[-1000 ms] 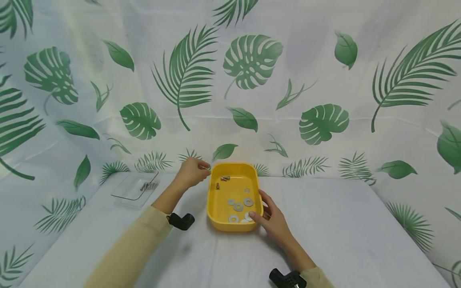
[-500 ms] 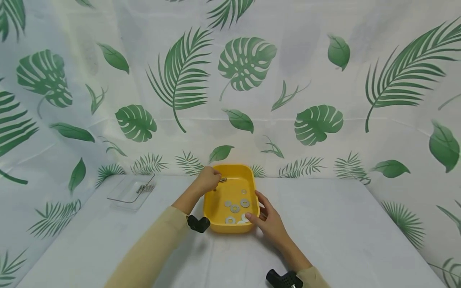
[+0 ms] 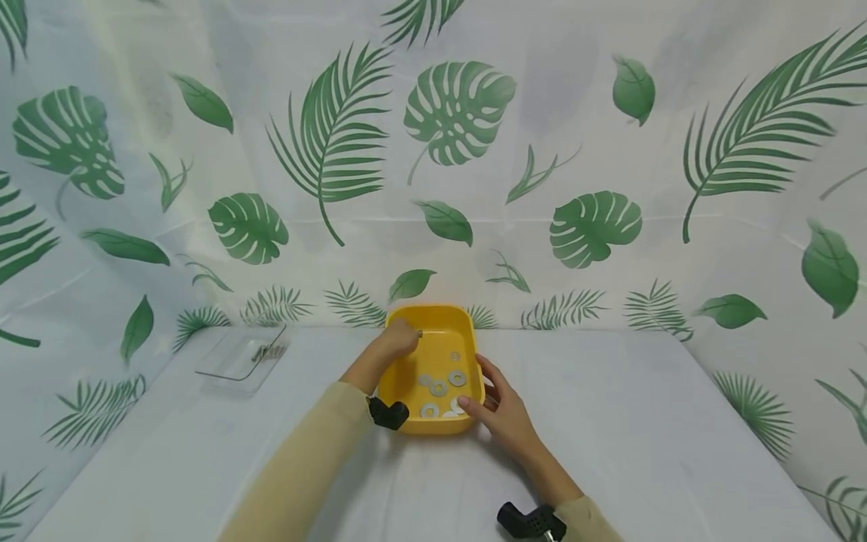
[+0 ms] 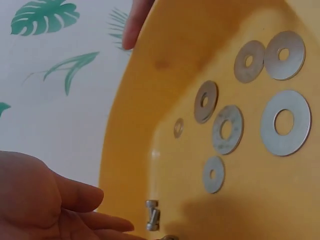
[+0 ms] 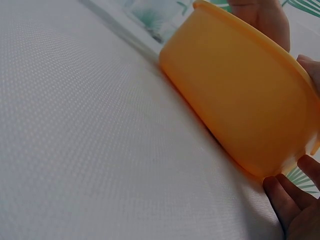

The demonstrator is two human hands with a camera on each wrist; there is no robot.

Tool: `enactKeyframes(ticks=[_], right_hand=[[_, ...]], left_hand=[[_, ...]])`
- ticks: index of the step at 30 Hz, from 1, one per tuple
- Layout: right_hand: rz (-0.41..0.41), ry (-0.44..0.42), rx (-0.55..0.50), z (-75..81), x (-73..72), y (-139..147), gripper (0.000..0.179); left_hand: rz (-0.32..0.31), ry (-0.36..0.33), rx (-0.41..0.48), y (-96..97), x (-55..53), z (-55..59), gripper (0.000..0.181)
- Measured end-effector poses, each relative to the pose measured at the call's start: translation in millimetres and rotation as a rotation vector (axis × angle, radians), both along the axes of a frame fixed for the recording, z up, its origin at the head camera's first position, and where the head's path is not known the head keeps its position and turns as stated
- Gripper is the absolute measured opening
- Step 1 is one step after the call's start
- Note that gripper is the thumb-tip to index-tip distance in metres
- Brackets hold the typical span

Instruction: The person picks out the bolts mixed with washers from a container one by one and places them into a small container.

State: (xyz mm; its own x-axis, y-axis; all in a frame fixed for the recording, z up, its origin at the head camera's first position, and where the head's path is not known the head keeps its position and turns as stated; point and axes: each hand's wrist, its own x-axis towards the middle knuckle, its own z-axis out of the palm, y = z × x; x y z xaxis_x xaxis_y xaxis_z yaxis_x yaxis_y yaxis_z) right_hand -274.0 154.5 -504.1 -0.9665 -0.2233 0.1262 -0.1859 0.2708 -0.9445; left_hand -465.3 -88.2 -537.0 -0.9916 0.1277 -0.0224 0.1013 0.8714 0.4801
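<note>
A yellow plastic tray point(image 3: 433, 427) stands on the white-covered table. My right hand point(image 3: 508, 418) holds its right side, thumb over the rim and fingers against the outer wall. Inside the tray's left far end reaches my left hand point(image 3: 396, 340), palm partly turned up in the left wrist view. Its fingers extend toward a few small metal bolts point(image 4: 152, 215), with the fingertips right beside them. Part of another bolt shows at the bottom edge of that view. Several flat round washers point(image 4: 285, 123) of different sizes lie spread on the tray floor.
To the left stands a clear plastic box point(image 3: 237, 388) with several bolts point(image 3: 269, 352) in it. A leaf-patterned cloth point(image 3: 460, 248) hangs behind the table. Each wrist wears a black camera point(image 3: 389, 413).
My left hand has moved right, from beside the tray's left rim to inside it over the bolts. The right hand keeps its hold on the tray. The head view has shifted slightly.
</note>
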Motion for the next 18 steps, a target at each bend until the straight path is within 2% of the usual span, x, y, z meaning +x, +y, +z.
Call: enactKeyframes(ticks=[1,2,4,5,7,8,9,11,12,14,16,17,18], right_hand=[[0.001,-0.002,0.003,0.0,0.3,0,0.079],[0.001,-0.004,0.002,-0.1,0.6,0,0.079],[0.001,-0.005,0.001,-0.3,1.0,0,0.080],[0.001,-0.003,0.001,-0.4,1.0,0,0.080],[-0.003,0.002,0.003,-0.6,0.8,1,0.080],[-0.003,0.005,0.002,-0.8,0.6,1,0.080],[-0.003,0.009,0.002,-0.8,0.4,1,0.080],[-0.002,0.015,0.005,-0.7,-0.1,2,0.080],[-0.001,0.016,0.004,-0.6,-0.2,2,0.080],[-0.002,0.017,0.002,-0.4,-0.3,2,0.080],[-0.005,0.015,0.001,-0.7,-0.2,2,0.080],[-0.002,0.015,-0.001,-0.9,-0.2,2,0.080],[0.000,0.013,0.001,-1.1,-0.1,1,0.080]], left_hand=[[0.016,-0.029,0.023,3.7,7.0,7.8,0.040],[0.042,-0.070,0.060,8.2,18.5,20.7,0.039],[0.098,-0.135,0.106,19.2,47.9,54.3,0.039],[0.099,-0.148,0.131,20.8,59.0,67.9,0.039],[0.140,-0.183,0.162,29.0,79.0,91.5,0.037],[0.147,-0.180,0.165,31.1,84.1,96.9,0.036],[0.146,-0.171,0.159,32.1,85.6,98.5,0.036],[0.131,-0.130,0.149,30.4,77.9,88.7,0.036],[0.120,-0.109,0.128,29.1,69.8,78.7,0.035],[0.103,-0.110,0.112,29.5,64.4,74.9,0.032],[0.086,-0.113,0.104,32.0,65.6,76.0,0.031],[0.092,-0.146,0.118,35.6,73.2,84.8,0.028],[0.090,-0.147,0.125,38.3,78.9,89.1,0.028]])
